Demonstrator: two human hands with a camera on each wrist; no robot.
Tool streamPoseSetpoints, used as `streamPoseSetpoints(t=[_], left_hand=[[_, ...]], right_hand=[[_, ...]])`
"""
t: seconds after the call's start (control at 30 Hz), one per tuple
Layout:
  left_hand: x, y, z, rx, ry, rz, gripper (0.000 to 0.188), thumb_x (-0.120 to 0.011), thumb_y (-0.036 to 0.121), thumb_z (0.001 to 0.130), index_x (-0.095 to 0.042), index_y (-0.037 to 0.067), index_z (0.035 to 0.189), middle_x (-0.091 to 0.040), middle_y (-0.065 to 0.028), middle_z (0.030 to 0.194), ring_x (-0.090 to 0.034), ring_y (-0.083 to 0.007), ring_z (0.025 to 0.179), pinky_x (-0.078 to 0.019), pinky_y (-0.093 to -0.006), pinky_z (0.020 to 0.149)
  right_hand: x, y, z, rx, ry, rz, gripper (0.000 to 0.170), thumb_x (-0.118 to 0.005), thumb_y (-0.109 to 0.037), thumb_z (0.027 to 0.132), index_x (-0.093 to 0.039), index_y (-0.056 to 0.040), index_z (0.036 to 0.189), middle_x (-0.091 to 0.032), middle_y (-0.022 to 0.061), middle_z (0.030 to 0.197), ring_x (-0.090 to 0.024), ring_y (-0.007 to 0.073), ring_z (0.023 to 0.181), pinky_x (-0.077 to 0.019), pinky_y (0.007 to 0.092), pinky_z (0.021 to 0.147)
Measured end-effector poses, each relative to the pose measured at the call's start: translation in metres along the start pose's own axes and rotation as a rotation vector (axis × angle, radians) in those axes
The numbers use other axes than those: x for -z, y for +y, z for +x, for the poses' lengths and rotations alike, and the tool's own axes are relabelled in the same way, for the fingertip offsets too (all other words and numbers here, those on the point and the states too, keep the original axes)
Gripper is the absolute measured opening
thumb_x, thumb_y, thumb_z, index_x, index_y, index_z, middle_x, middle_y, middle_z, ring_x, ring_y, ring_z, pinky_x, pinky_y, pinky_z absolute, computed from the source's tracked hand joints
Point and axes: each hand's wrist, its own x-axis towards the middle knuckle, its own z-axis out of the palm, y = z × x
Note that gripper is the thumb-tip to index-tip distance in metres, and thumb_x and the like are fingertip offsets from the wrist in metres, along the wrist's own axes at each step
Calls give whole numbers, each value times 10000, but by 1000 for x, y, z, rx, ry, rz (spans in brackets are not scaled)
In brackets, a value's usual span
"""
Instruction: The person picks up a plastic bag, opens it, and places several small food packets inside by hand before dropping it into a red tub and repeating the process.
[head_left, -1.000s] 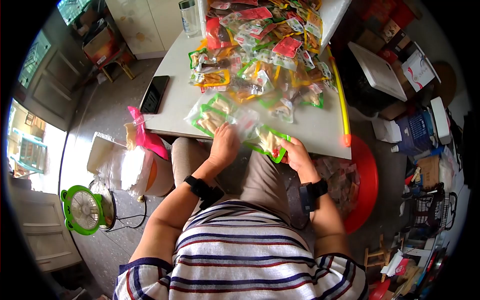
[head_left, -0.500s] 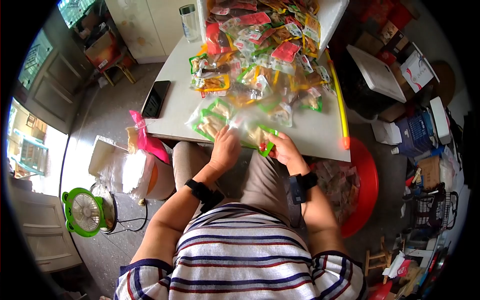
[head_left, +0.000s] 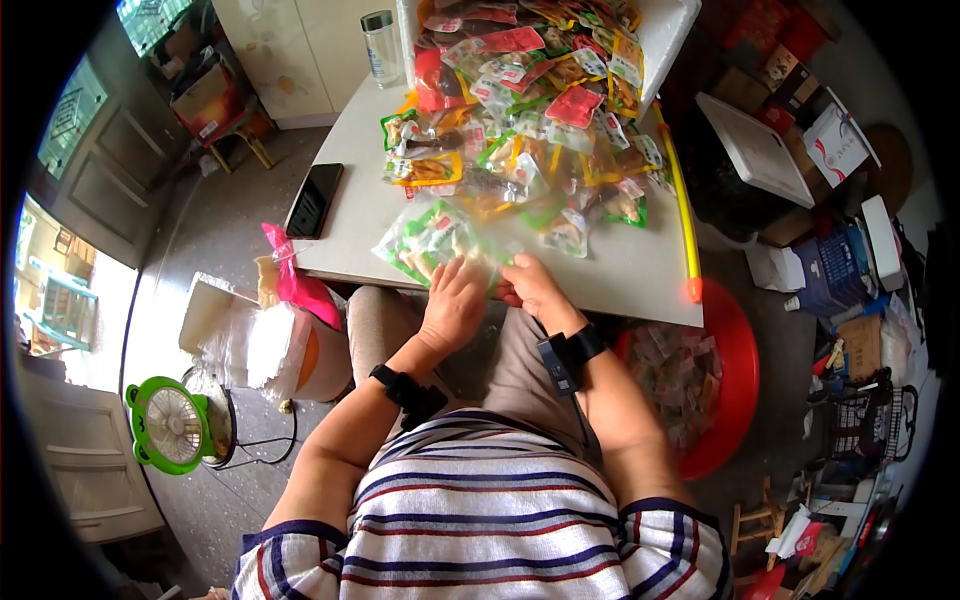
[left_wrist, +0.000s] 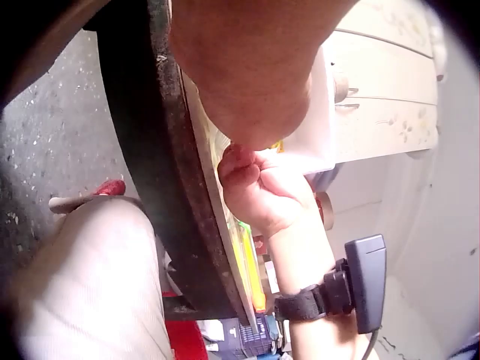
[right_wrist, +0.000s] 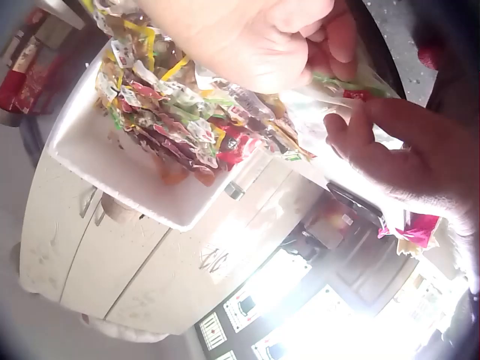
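Note:
A clear bag (head_left: 388,243) with green-edged packets (head_left: 430,238) inside lies at the table's near edge. The left hand (head_left: 455,303) pinches its near side, thumb and fingers on the film in the right wrist view, where that hand (right_wrist: 409,154) faces the other. Close beside it, the right hand (head_left: 540,298) has its fingers curled at the bag's right end, round a green-edged packet mostly hidden by the hand and film. In the left wrist view the right hand (left_wrist: 266,191) shows curled fingers; the left hand's fingertips are out of sight there.
Many packets (head_left: 520,150) are heaped beyond the bag, spilling from a white foam box (head_left: 664,45). A phone (head_left: 315,200) and glass jar (head_left: 383,50) stand left; a yellow stick (head_left: 683,205) lines the right edge. Below right is a red basin (head_left: 742,385) holding packets.
The right hand has moved left towards the left hand, taking the green-edged packet into the bag's right end. The left hand has stayed nearly in place, shifting slightly down.

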Motion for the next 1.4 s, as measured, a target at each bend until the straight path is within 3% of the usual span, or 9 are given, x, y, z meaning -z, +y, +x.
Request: streamPoseSetpoints(t=[0.3,0.4,0.53,0.73,0.93,1.07,1.17,1.23,1.4], left_hand=[[10,2,-4,-49,-102,44,355,-577,123,632,-480,74,970,-436,-115,1099,-349,-316,1095,-242,-458,907],[12,6,-6,-1,-166,98,454,-606,169,609,-459,82,1029,-421,-115,1122,-341,-303,1108,-232,-464,916],[3,-4,-6,20,-52,228,498,-612,168,586,-456,95,1053,-414,-113,1136,-332,-295,1116,-220,-472,921],[2,-18,-5,-56,-108,271,421,-564,133,601,-497,115,1017,-438,-78,1116,-342,-267,1111,-215,-467,928],[40,-10,22,-79,-147,58,350,-482,49,603,-515,83,949,-500,-72,1017,-414,-245,1040,-284,-421,891],[78,-3,40,-13,-248,-302,329,-478,-7,690,-493,34,1015,-521,-139,1007,-479,-299,957,-376,-341,837],[117,21,54,144,-376,-473,239,-467,34,773,-502,30,1009,-547,-153,938,-518,-297,869,-408,-306,758],[132,34,55,239,-438,-540,190,-464,54,800,-528,22,976,-566,-124,884,-538,-207,817,-405,-268,720],[126,50,36,162,-575,-758,203,-447,67,819,-525,2,996,-569,-90,910,-511,-151,846,-385,-256,752]], right_hand=[[-6,8,19,48,-98,118,93,-441,-61,747,-482,-29,824,-514,41,646,-510,133,524,-428,242,420],[-12,12,23,222,-8,220,123,-456,-62,748,-482,-24,862,-518,40,718,-517,132,590,-448,247,468],[-15,18,27,206,24,403,200,-499,-99,750,-467,-15,929,-518,34,766,-517,136,638,-458,259,537],[3,3,8,260,150,72,255,-512,-115,736,-463,-11,964,-532,62,782,-529,161,656,-447,259,559],[14,-17,-12,1293,385,-904,414,-643,-81,576,-469,-13,946,-523,121,837,-503,257,783,-415,348,641],[-2,-75,-63,1472,237,-1005,368,-656,-83,530,-500,-22,858,-513,101,768,-492,288,777,-387,391,638],[-3,-89,-79,1428,59,-1018,214,-611,-86,577,-502,-25,751,-515,111,688,-508,291,687,-395,379,591],[-1,-91,-91,1257,-112,-1144,134,-533,-56,644,-495,-46,772,-524,112,680,-506,299,634,-395,392,554],[0,-74,-141,1081,-143,-1133,112,-532,-133,696,-466,-43,700,-491,103,616,-521,286,594,-412,371,509]])
